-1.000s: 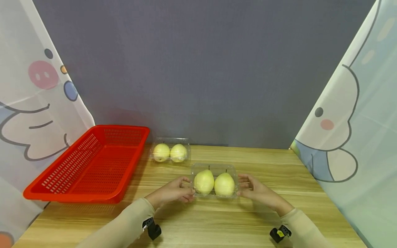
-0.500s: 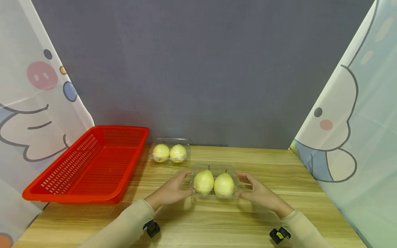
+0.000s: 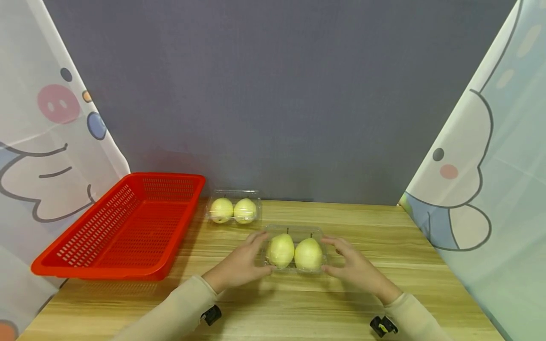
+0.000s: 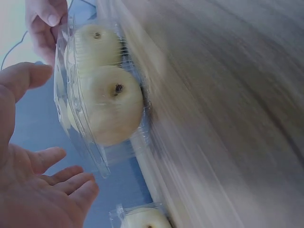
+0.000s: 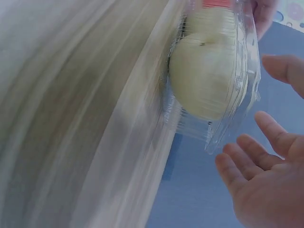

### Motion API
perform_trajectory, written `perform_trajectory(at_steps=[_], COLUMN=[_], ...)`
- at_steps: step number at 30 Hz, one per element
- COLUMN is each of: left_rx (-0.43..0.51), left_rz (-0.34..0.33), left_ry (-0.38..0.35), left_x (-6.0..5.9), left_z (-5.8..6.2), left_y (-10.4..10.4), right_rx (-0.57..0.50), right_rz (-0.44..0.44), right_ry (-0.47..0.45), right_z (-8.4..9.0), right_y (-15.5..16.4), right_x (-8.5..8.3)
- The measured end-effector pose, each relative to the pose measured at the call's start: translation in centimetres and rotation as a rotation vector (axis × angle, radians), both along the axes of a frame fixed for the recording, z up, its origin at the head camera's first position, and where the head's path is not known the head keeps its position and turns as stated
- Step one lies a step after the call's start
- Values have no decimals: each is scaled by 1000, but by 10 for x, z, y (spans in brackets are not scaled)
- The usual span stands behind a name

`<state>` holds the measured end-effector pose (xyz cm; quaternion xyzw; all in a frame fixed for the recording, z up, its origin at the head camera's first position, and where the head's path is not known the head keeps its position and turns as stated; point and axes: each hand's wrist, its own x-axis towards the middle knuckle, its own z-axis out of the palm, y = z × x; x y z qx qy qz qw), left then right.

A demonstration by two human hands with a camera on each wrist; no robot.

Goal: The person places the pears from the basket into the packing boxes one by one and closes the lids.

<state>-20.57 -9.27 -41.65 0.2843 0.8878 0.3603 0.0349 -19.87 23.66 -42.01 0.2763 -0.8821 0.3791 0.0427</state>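
Note:
Two yellow-green pears, a left one (image 3: pixel 280 251) and a right one (image 3: pixel 309 255), sit side by side in a clear plastic clamshell box (image 3: pixel 302 229) on the table. My left hand (image 3: pixel 240 266) is at the box's left end, thumb and fingers spread. My right hand (image 3: pixel 357 271) is spread likewise at the right end. In the left wrist view, a gap shows between the left hand (image 4: pixel 35 190) and the box. The right wrist view shows the right hand (image 5: pixel 270 175) with fingers extended beside the box rim; whether a fingertip touches it I cannot tell.
A red perforated plastic basket (image 3: pixel 177 237) with nothing in it stands on the left. Behind, near the grey back panel (image 3: pixel 281 104), is another clear box (image 3: pixel 233 193) holding two pears. Printed cloths (image 3: pixel 482 166) hang at both sides of the wooden table (image 3: pixel 362 222).
My left hand's fingers, first curled beside the box, have spread and risen toward its upper edge. My right hand has shifted slightly inward. Both boxes and the basket have not visibly moved.

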Motion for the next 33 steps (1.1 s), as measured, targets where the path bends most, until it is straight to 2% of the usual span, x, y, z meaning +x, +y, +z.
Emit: perform_trajectory(at_steps=[4, 7, 18, 33], left_rx=[-27, -40, -126, -175], left_rz=[-15, -26, -33, -36], left_ry=[53, 90, 184, 192], left_x=[2, 2, 2, 2], left_z=[3, 3, 1, 6], left_y=[5, 9, 16, 18], right_rx=[80, 104, 136, 146], right_rz=[5, 12, 2, 3], right_ry=[122, 167, 154, 159], right_z=[-2, -2, -2, 1], right_y=[-4, -6, -10, -11], right_x=[3, 4, 6, 4])
